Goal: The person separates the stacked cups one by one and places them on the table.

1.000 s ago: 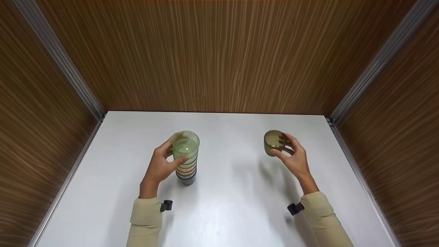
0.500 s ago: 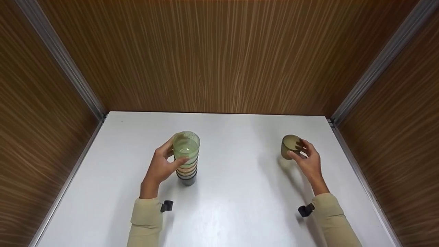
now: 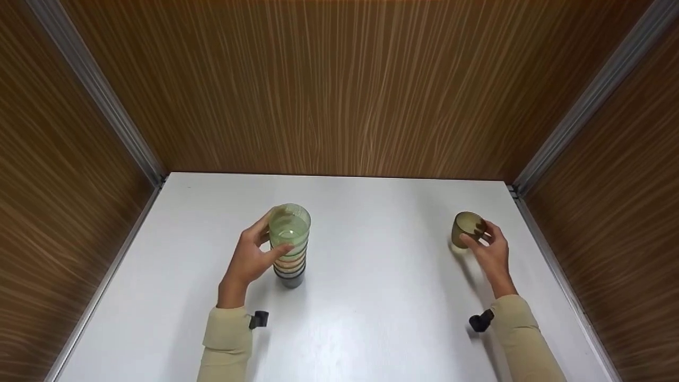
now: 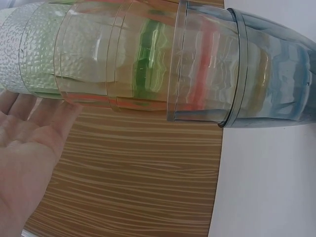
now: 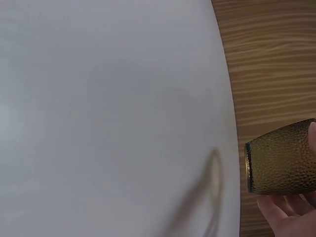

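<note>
A tall stack of nested clear cups stands on the white table, left of the middle. Pale green textured cups top it, with orange-tinted ones in the middle and a blue-grey one at the bottom, as the left wrist view shows on the stack. My left hand grips the upper part, thumb in front and fingers behind. Far to the right, my right hand holds a single olive-brown cup by its side, mouth up. In the right wrist view this cup has a dimpled surface, and its shadow falls on the table apart from it.
The white table ends at a wood-grain back panel. Wood-grain side panels with metal corner rails stand left and right. A small black device sits at each wrist.
My right hand has carried the olive-brown cup to the right and slightly nearer, lower toward the table. My left hand and the stack have stayed in place.
</note>
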`<move>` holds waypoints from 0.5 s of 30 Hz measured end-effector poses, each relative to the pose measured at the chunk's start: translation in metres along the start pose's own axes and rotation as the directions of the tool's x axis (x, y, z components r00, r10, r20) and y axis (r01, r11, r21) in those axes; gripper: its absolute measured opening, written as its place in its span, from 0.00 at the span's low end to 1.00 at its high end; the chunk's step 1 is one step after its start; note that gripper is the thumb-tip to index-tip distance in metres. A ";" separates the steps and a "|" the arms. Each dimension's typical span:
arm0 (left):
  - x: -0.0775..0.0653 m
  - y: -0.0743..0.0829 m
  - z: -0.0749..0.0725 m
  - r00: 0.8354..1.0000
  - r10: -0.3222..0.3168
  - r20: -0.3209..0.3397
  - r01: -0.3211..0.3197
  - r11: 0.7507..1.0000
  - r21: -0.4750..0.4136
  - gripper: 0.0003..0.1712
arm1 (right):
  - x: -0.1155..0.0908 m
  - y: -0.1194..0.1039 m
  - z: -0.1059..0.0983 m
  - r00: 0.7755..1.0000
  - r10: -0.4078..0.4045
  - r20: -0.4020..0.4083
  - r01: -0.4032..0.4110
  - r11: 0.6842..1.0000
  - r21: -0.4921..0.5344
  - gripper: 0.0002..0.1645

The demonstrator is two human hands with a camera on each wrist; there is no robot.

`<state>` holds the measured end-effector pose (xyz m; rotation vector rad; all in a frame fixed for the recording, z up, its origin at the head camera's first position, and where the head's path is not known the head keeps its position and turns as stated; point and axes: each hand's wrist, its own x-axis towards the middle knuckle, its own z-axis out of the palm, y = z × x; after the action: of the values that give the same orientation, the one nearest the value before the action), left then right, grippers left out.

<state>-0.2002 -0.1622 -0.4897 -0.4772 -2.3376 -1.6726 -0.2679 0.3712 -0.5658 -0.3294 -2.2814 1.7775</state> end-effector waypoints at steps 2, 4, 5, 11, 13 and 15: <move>0.000 0.000 0.000 1.000 0.006 0.001 -0.006 1.000 -0.001 0.47 | 0.003 0.005 -0.004 1.000 0.025 -0.012 -0.025 1.000 -0.013 0.47; 0.000 0.000 0.000 1.000 0.015 0.002 -0.015 1.000 -0.002 0.47 | 0.005 0.010 -0.007 0.999 0.042 -0.022 -0.042 0.999 -0.021 0.47; 0.000 0.001 0.000 1.000 0.019 0.002 -0.019 1.000 -0.002 0.46 | 0.006 0.011 -0.008 0.999 0.047 -0.027 -0.047 0.999 -0.023 0.47; 0.002 0.000 0.001 1.000 0.016 0.003 -0.016 1.000 0.003 0.46 | 0.011 0.020 -0.016 0.997 0.056 -0.059 -0.058 0.998 -0.035 0.48; 0.002 0.000 0.002 1.000 0.009 0.005 -0.009 1.000 0.003 0.47 | 0.011 0.022 -0.018 0.996 0.064 -0.066 -0.067 0.997 -0.047 0.48; 0.002 0.000 0.003 1.000 0.002 0.008 -0.002 1.000 -0.003 0.47 | 0.011 0.024 -0.020 0.995 0.068 -0.069 -0.072 0.996 -0.053 0.48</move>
<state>-0.2021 -0.1594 -0.4895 -0.4878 -2.3401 -1.6765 -0.2709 0.3989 -0.5838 -0.4776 -2.3023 1.7112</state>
